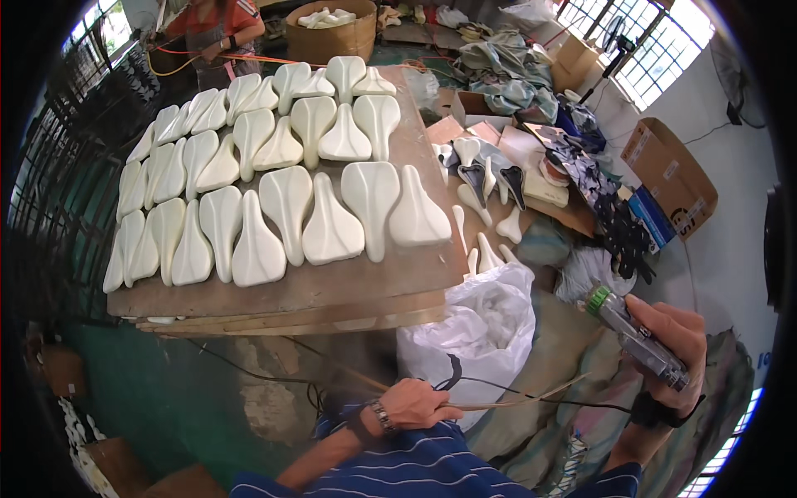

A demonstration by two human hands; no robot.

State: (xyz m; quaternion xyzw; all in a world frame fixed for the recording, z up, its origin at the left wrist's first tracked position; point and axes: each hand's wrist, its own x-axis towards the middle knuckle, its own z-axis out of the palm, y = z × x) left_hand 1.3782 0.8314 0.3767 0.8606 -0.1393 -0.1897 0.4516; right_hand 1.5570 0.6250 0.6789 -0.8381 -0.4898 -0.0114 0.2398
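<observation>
My left hand [415, 404] is low in the middle, in front of my striped shirt, its fingers closed round a thin tan stick [519, 399] that sticks out to the right. Just above that hand a dark curved strip [451, 373] shows; what it belongs to I cannot make out. Out to the right, my right hand [677, 336] is wrapped round a see-through grey handheld device with a green ring [633, 330] at its upper end. Ahead, rows of cream bicycle saddle pads [334, 220] lie on a brown board table [415, 286], apart from both hands.
A white plastic sack [469, 332] stands at the table's near right corner. Right of the table are loose saddle parts [473, 178], cartons [668, 174] and heaped cloth [510, 70]. Dark cords cross below the table. Beyond it are a person in orange [220, 33] and a round bin [332, 37].
</observation>
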